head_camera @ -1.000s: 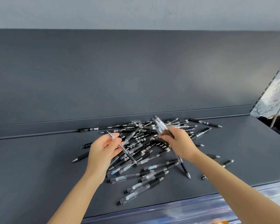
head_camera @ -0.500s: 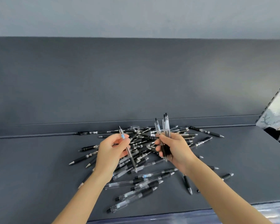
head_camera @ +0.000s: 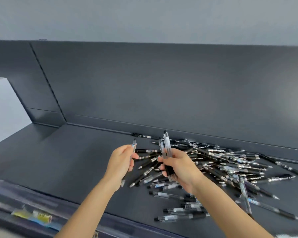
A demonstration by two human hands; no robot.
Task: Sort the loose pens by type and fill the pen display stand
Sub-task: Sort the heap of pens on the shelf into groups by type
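Observation:
A heap of loose pens (head_camera: 220,165), some black and some clear-barrelled, lies on a dark grey shelf (head_camera: 76,160). My left hand (head_camera: 120,162) grips one clear pen (head_camera: 133,146) upright, just left of the heap. My right hand (head_camera: 177,165) holds a small bundle of clear pens (head_camera: 166,145) upright, their tops sticking out above the fingers. Both hands hover over the heap's left edge, a short gap between them. No pen display stand is in view.
The shelf's dark back panel (head_camera: 162,86) rises behind the heap. A blurred clear strip with coloured labels (head_camera: 36,215) runs along the front edge. The bare shelf surface stretches to the left, ending at an opening (head_camera: 5,107).
The view has swung left, so the heap now sits to the right. Both hands have lifted a little, each keeping its pens upright. The right hand's bundle stays gathered.

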